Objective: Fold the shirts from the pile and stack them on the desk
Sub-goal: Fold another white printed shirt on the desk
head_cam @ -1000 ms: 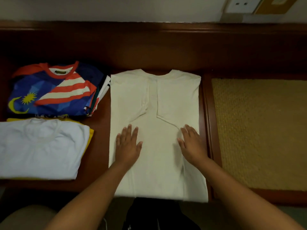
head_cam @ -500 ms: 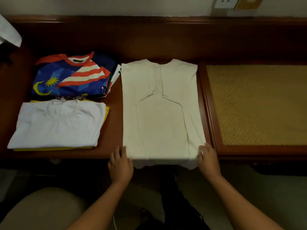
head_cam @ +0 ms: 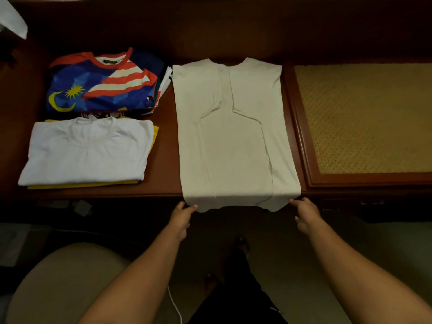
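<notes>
A cream shirt [head_cam: 231, 136] lies face down on the dark wooden desk [head_cam: 168, 146], both sleeves folded inward, its hem hanging over the front edge. My left hand [head_cam: 181, 217] pinches the hem's left corner and my right hand [head_cam: 306, 213] pinches its right corner, both just below the desk edge. To the left lie two stacks of folded shirts: a blue, red and white flag-print shirt [head_cam: 102, 83] on top at the back, and a white shirt [head_cam: 86, 150] on a yellow one [head_cam: 154, 141] at the front.
A woven tan panel [head_cam: 364, 118] framed in wood fills the desk's right part. A beige cushioned seat [head_cam: 63, 284] sits at lower left, with a white cable [head_cam: 175, 305] beside it. A piece of white cloth [head_cam: 12, 19] shows at the top left corner.
My hands slid off the shirt's middle down to its hem and took hold of the two bottom corners below the desk edge. The view tilted downward.
</notes>
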Action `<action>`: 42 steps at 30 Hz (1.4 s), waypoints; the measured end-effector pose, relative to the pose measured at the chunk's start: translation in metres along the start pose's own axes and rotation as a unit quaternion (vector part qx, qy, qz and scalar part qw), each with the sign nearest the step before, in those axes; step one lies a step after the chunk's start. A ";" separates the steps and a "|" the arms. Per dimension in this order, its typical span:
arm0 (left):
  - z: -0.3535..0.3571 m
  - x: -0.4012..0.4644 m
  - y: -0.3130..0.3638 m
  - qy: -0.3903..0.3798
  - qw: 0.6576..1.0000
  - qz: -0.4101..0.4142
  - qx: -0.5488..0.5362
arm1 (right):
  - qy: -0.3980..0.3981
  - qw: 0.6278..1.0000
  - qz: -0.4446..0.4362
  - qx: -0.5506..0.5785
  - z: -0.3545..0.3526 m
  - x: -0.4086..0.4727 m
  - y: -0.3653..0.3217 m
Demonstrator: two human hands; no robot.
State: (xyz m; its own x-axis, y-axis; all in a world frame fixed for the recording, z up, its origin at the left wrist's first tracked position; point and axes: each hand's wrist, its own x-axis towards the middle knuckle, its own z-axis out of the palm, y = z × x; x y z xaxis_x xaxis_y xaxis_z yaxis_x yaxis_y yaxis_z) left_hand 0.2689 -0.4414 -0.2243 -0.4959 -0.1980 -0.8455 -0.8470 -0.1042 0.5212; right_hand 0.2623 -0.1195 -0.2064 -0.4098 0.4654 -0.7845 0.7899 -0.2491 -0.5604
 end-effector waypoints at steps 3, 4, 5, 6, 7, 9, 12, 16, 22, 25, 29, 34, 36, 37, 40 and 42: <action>-0.003 0.002 -0.006 0.044 0.997 0.039 0.053 | -0.042 0.999 -0.004 -0.031 -0.001 0.008 0.012; -0.007 0.002 -0.009 0.063 0.995 0.050 0.054 | -0.056 0.997 -0.006 -0.050 -0.001 0.008 0.016; -0.011 0.002 -0.011 0.079 0.994 0.060 0.048 | -0.067 0.995 -0.011 -0.069 -0.003 0.008 0.020; -0.015 0.001 -0.011 0.094 0.992 0.070 0.041 | -0.077 0.993 -0.019 -0.087 -0.003 0.008 0.022; -0.019 0.000 -0.012 0.108 0.990 0.079 0.037 | -0.086 0.991 -0.028 -0.103 -0.004 0.007 0.025; -0.025 -0.001 -0.013 0.130 0.986 0.092 0.047 | -0.112 0.986 -0.038 -0.120 -0.006 0.004 0.030; -0.028 -0.002 -0.016 0.112 0.985 0.104 0.082 | -0.158 0.978 -0.020 -0.137 -0.011 0.004 0.042; -0.027 0.004 -0.029 0.035 0.987 0.049 0.147 | -0.182 0.965 -0.007 -0.189 -0.013 0.006 0.056; -0.020 0.003 -0.053 -0.013 0.975 0.027 0.222 | -0.178 0.955 -0.026 -0.237 -0.017 0.009 0.069; -0.022 0.001 -0.066 0.025 0.981 0.037 0.188 | -0.180 0.955 -0.030 -0.236 -0.022 0.008 0.076; -0.021 -0.003 -0.080 0.100 0.992 0.026 0.068 | -0.161 0.964 -0.036 -0.210 -0.031 0.000 0.089; -0.018 -0.020 -0.088 0.147 0.987 0.038 0.059 | -0.138 0.976 -0.037 -0.163 -0.040 -0.015 0.106; -0.017 -0.028 -0.089 0.148 0.984 0.064 0.074 | -0.137 0.981 -0.038 -0.131 -0.043 -0.022 0.110; -0.016 -0.033 -0.089 0.141 0.985 0.078 0.064 | -0.134 0.983 -0.040 -0.119 -0.044 -0.026 0.112; -0.016 -0.046 -0.088 0.082 0.993 0.088 0.017 | -0.129 0.987 -0.040 -0.091 -0.050 -0.038 0.115; -0.018 -0.053 -0.089 0.047 0.997 0.063 0.014 | -0.128 0.986 -0.043 -0.093 -0.054 -0.048 0.114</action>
State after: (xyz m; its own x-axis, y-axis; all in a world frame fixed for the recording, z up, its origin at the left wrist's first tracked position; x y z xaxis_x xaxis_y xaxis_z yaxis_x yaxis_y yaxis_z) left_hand 0.3739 -0.4393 -0.2240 -0.5803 -0.2976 -0.7581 -0.7845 -0.0456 0.6184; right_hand 0.3969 -0.1247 -0.2185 -0.5619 0.2419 -0.7910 0.8075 -0.0468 -0.5880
